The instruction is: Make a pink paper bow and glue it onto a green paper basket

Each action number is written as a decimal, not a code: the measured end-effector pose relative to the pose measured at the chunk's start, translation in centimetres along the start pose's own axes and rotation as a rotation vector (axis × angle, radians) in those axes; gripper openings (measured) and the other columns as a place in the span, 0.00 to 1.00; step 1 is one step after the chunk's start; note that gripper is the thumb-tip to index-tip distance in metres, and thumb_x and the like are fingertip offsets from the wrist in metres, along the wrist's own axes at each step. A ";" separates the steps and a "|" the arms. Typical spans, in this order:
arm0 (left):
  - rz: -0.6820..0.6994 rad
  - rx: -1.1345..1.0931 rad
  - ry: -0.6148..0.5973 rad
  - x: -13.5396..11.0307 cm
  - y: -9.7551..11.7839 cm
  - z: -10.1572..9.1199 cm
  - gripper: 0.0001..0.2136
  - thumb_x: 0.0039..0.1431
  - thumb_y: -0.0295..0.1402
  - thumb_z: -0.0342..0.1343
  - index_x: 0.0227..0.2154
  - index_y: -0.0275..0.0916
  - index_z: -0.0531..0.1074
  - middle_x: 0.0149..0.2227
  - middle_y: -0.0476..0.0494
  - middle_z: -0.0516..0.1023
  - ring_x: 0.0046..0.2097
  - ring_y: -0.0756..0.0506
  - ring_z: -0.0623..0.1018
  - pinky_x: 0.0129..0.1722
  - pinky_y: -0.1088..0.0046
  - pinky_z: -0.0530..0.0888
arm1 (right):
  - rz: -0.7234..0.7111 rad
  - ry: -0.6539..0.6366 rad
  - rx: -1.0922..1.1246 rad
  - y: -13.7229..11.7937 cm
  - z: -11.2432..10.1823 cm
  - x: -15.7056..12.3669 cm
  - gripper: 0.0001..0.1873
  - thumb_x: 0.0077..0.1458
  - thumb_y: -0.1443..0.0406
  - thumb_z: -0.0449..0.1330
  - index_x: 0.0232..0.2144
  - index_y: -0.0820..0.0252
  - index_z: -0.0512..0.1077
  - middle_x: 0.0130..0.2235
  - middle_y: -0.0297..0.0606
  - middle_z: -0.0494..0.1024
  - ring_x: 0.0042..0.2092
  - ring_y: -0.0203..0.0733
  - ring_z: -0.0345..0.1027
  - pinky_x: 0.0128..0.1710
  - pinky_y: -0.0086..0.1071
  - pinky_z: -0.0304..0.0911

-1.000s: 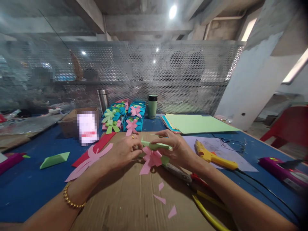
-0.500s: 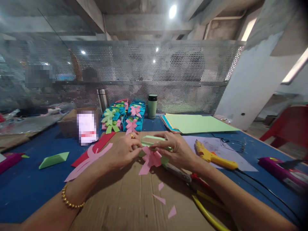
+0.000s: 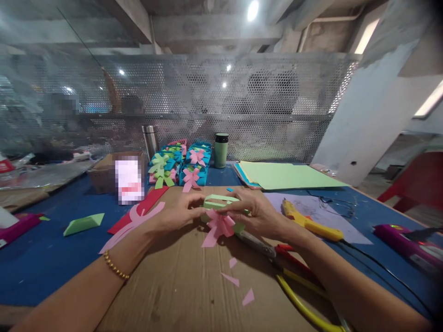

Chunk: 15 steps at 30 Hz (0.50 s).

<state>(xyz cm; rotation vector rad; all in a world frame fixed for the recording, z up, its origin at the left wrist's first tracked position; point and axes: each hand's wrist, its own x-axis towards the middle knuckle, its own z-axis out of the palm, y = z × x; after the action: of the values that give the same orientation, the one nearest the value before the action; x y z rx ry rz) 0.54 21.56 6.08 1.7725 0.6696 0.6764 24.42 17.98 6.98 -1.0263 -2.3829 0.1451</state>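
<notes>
Between my hands, over a brown cardboard sheet point(image 3: 180, 281), is a small light-green paper box point(image 3: 216, 201) with a pink paper bow point(image 3: 220, 226) on its near side. My left hand point(image 3: 187, 211) grips the box's left end between thumb and fingers. On the other side, my right hand point(image 3: 258, 212) holds the right end, its fingers reaching over the top behind the bow. Scissors point(image 3: 259, 243) with red and yellow handles lie partly hidden beneath my right forearm. Pink paper scraps point(image 3: 231, 279) are scattered on the cardboard nearer to me.
To the right are a yellow glue gun point(image 3: 311, 226), a purple sheet point(image 3: 349, 228) and a green paper stack point(image 3: 290, 175). Finished-looking blue boxes with bows point(image 3: 194, 170) stand behind, beside a green tumbler point(image 3: 221, 150). Pink strips point(image 3: 136, 226) and a folded green piece point(image 3: 84, 224) lie left.
The view has shifted slightly. My left hand has turned a little, hiding its ring, and its fingers lie further behind the box's left end. Both hands keep hold of the box.
</notes>
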 end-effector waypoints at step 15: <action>-0.016 0.049 0.260 0.8 -1.2 -2.5 0.12 0.58 0.39 0.61 0.40 0.37 0.77 0.35 0.45 0.76 0.32 0.48 0.75 0.32 0.70 0.74 | 0.417 0.402 0.354 1.8 -1.9 -0.1 0.19 0.63 0.55 0.59 0.52 0.56 0.76 0.46 0.44 0.80 0.45 0.48 0.73 0.46 0.48 0.71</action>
<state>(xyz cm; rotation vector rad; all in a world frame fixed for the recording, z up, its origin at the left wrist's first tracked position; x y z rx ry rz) -0.85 24.03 5.64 1.7376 0.8809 0.8955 26.58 18.99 8.01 -1.2276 -1.6889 0.4477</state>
